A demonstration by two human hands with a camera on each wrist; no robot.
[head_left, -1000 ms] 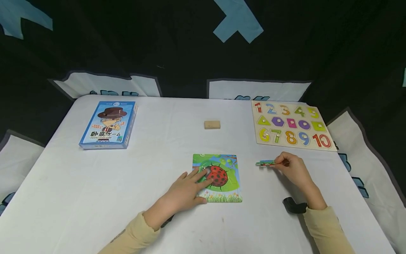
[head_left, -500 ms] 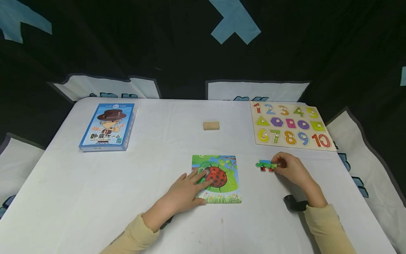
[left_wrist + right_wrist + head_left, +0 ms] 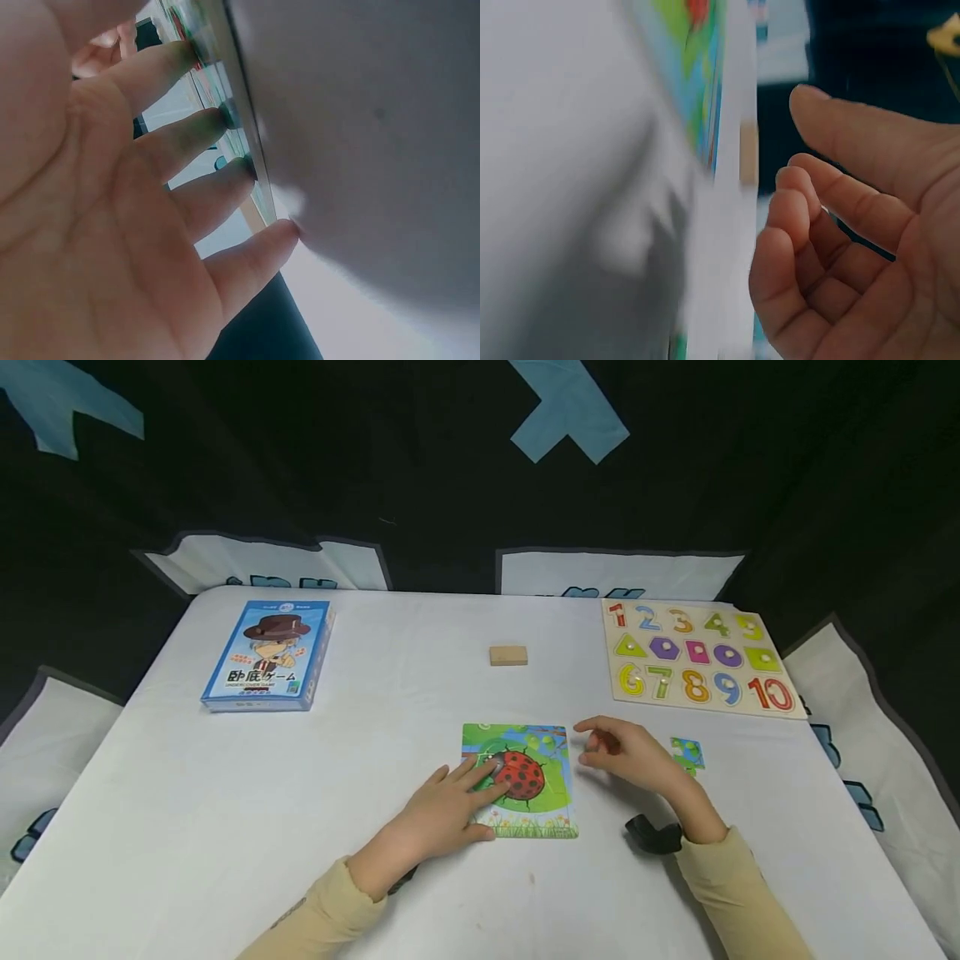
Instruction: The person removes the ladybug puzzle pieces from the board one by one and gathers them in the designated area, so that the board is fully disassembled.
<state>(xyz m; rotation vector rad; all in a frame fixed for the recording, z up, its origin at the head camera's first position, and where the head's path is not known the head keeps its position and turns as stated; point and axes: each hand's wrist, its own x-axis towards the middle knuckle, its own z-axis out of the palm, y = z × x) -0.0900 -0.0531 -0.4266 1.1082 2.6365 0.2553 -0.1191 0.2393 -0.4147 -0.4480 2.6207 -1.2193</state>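
A square ladybug puzzle [image 3: 525, 777] lies at the middle of the white table. My left hand [image 3: 442, 814] rests on its left part with spread fingers; the left wrist view shows the fingertips [image 3: 238, 166] along the puzzle's edge. Just off the puzzle's right edge hovers my right hand [image 3: 637, 756], thumb and index finger apart, holding nothing. In the right wrist view that hand [image 3: 855, 247] has its other fingers bent loosely. A small blue and green puzzle piece [image 3: 687, 752] lies on the table to the right of it.
At the left stands a blue game box [image 3: 262, 656]. A wooden block [image 3: 508, 655] lies beyond the puzzle. The number and shape board [image 3: 701, 656] is at the back right. A black wrist device [image 3: 654, 837] sits under my right wrist.
The right hand has let go of the small piece and moved left toward the puzzle. That piece now lies on the table, farther right than before. The left hand stays on the puzzle.
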